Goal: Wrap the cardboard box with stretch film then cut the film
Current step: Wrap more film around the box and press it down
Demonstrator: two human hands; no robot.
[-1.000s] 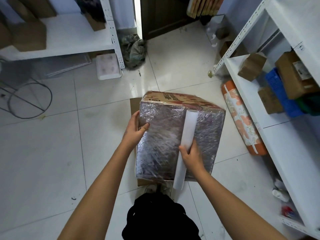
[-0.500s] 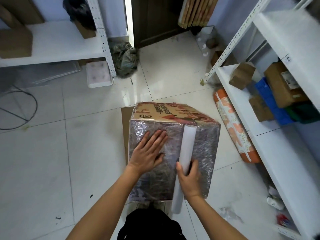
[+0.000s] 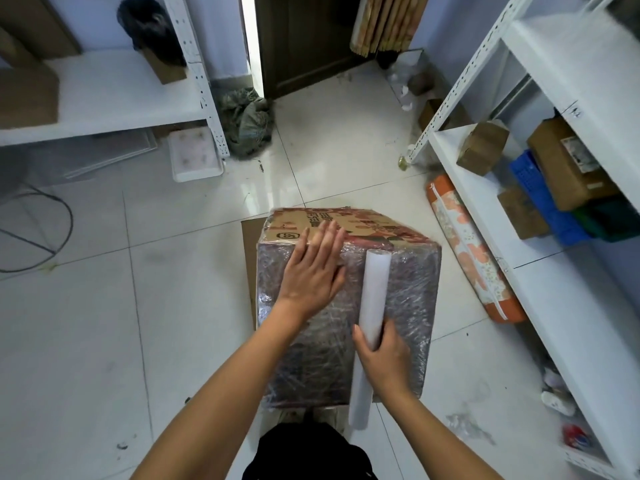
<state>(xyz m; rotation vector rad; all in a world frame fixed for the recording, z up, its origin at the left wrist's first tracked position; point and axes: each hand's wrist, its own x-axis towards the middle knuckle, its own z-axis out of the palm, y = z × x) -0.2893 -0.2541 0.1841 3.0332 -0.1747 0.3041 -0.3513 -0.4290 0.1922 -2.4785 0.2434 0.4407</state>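
A cardboard box point(image 3: 408, 296) stands on the floor in front of me, its near face covered in shiny stretch film and its printed far side bare. My left hand point(image 3: 313, 271) lies flat on the film, fingers straight, reaching the box's upper edge. My right hand point(image 3: 384, 358) grips the white stretch film roll point(image 3: 372, 299), which lies lengthwise against the wrapped face and sticks out past the near edge.
A flat cardboard sheet point(image 3: 248, 258) lies under the box. White shelving point(image 3: 485, 202) holding small boxes runs along the right, with an orange patterned bundle point(image 3: 471, 251) on the floor beside it. Another white shelf point(image 3: 104, 95) and a white tray point(image 3: 194, 154) are at the left. A dark door point(image 3: 304, 39) is ahead.
My left hand left the box's left side, laid flat on the filmed face and slid up toward the top edge. The right hand kept hold of the roll.
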